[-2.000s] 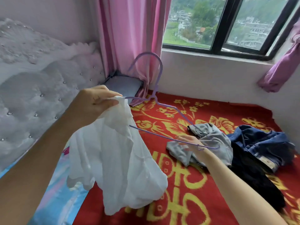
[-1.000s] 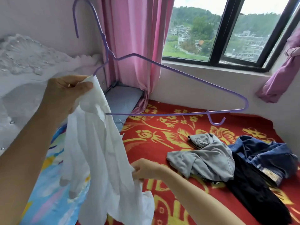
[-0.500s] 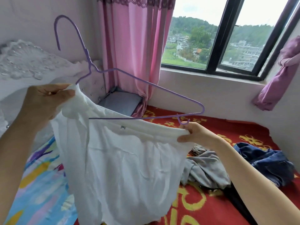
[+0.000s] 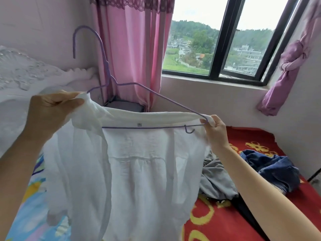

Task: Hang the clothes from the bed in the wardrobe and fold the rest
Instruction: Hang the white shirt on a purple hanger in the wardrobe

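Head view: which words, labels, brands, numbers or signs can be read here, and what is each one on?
Neck tag inside the white shirt: dark print, too small to read.
Yellow characters on the red bedspread: partly hidden and blurred, cannot be read.
No other text shows.

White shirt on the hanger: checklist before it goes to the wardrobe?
1. Right shoulder of white shirt over hanger end: ok, right hand pinches it there.
2. Left shoulder seated: cannot tell, cloth bunched in left hand hides that end.
3. Hook clear of cloth: ok.
4. Shirt hanging flat: not ok, bunched near left hand.
5. Wardrobe rail reachable: cannot tell, not in view.
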Demonstrator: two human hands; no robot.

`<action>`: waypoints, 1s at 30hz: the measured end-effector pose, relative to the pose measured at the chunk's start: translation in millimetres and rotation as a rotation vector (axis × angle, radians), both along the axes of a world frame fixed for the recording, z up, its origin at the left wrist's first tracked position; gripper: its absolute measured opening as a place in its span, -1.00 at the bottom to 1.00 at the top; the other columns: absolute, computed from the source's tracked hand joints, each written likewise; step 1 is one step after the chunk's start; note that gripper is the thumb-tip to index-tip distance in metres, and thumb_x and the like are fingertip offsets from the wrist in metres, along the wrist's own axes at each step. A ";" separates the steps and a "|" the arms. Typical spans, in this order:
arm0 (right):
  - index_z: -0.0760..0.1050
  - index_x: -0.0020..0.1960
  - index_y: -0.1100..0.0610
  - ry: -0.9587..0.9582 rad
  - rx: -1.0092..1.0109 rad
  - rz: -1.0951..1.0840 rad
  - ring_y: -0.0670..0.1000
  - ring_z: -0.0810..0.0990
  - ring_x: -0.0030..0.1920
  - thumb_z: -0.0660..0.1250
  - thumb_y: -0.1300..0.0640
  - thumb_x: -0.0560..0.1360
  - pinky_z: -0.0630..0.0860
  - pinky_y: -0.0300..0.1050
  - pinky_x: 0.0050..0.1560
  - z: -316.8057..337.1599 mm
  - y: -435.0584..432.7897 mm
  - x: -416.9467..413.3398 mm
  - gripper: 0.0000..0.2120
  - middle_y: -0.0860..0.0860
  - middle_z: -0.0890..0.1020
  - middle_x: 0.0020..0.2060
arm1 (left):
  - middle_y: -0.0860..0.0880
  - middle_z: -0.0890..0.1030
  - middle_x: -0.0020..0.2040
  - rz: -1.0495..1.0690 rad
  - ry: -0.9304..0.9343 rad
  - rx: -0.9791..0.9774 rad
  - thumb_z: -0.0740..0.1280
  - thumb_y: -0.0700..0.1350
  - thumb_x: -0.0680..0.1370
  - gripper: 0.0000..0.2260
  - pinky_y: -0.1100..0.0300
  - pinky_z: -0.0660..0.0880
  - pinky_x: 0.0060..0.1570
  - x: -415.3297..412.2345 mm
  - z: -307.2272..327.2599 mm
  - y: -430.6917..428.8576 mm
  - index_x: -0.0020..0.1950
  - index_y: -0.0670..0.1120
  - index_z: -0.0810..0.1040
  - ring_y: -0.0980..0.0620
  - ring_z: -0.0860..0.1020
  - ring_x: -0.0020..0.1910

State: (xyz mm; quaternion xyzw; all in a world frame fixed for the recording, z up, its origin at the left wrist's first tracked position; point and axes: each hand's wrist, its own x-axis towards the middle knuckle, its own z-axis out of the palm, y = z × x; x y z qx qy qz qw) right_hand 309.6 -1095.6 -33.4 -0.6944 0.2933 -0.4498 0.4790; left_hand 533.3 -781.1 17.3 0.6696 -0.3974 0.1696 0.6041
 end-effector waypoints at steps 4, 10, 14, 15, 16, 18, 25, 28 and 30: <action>0.49 -0.24 0.25 0.324 -0.472 -0.132 0.08 0.41 -0.35 0.30 0.10 0.53 0.33 -0.03 -0.30 25.7 -13.6 -4.7 -0.74 0.08 0.47 -0.42 | -0.18 0.61 -0.18 0.100 -0.273 0.155 0.41 -0.23 0.44 -0.76 0.32 0.40 -0.14 -5.6 -13.6 3.5 0.08 -0.28 0.62 0.27 0.51 -0.19; 0.59 0.09 0.16 0.415 -0.597 -0.212 0.19 0.59 -0.04 0.25 0.11 0.56 0.46 -0.04 -0.05 56.6 5.2 -1.4 -0.79 0.15 0.67 -0.07 | -0.21 0.61 -0.30 0.422 -0.549 0.307 0.39 -0.29 0.39 -0.83 0.06 0.40 -0.26 -20.6 -55.1 -10.6 -0.07 -0.31 0.67 -0.22 0.56 -0.35; 0.59 0.06 0.23 0.275 -0.561 -0.047 0.17 0.60 -0.26 0.24 0.26 0.54 0.53 0.13 -0.16 50.3 43.6 -2.5 -0.82 0.15 0.64 -0.28 | -0.22 0.60 -0.32 0.574 -0.441 0.224 0.43 -0.34 0.38 -0.85 0.06 0.45 -0.38 -29.3 -68.5 -23.5 -0.06 -0.30 0.67 -0.21 0.56 -0.39; 0.59 0.05 0.23 0.262 -0.575 0.013 0.14 0.59 -0.35 0.24 0.27 0.54 0.54 0.14 -0.22 45.5 55.2 -4.2 -0.82 0.13 0.62 -0.36 | -0.23 0.60 -0.32 0.586 -0.418 0.198 0.44 -0.35 0.38 -0.84 0.05 0.45 -0.38 -28.7 -69.1 -25.1 -0.05 -0.31 0.66 -0.21 0.55 -0.40; 0.59 0.06 0.21 0.265 -0.592 0.079 0.11 0.58 -0.42 0.24 0.26 0.54 0.55 0.07 -0.27 40.8 65.6 -6.7 -0.82 0.10 0.61 -0.41 | -0.24 0.60 -0.31 0.594 -0.402 0.172 0.44 -0.35 0.39 -0.84 0.05 0.45 -0.38 -27.9 -69.1 -26.3 -0.04 -0.32 0.66 -0.21 0.55 -0.40; 0.54 0.14 0.08 0.354 -0.557 0.312 0.00 0.59 -0.47 0.26 0.21 0.55 0.54 -0.14 -0.33 36.4 80.6 -12.4 -0.80 0.04 0.63 -0.41 | -0.25 0.60 -0.31 0.611 -0.373 0.109 0.43 -0.34 0.41 -0.84 0.11 0.39 -0.35 -26.5 -67.3 -25.7 -0.03 -0.33 0.65 -0.19 0.55 -0.40; 0.60 0.05 0.26 0.168 -0.522 0.223 -0.05 0.57 -0.30 0.33 0.23 0.49 0.55 -0.11 -0.20 46.9 54.0 -28.4 -0.82 0.09 0.63 -0.24 | -0.24 0.61 -0.23 0.409 -0.387 -0.059 0.41 -0.28 0.46 -0.83 0.51 0.31 -0.12 -21.0 -49.6 -5.3 0.01 -0.34 0.62 0.48 0.44 -0.12; 0.52 0.24 0.15 0.333 -0.820 0.134 0.08 0.46 0.11 0.39 0.11 0.46 0.38 -0.06 0.13 61.2 41.6 -21.0 -0.64 0.12 0.54 0.10 | -0.14 0.59 -0.24 0.320 -0.369 -0.019 0.41 -0.29 0.44 -0.82 0.53 0.31 -0.14 -25.2 -39.2 -3.9 0.01 -0.33 0.62 0.48 0.44 -0.15; 0.38 0.38 0.07 0.530 -0.810 0.303 0.06 0.36 0.26 0.38 0.04 0.47 0.23 -0.18 0.22 61.3 45.6 -10.3 -0.49 0.08 0.46 0.25 | 0.09 0.57 -0.24 0.277 -0.371 0.015 0.42 -0.29 0.43 -0.81 0.56 0.30 -0.15 -29.3 -33.3 -6.1 0.02 -0.31 0.63 0.47 0.44 -0.16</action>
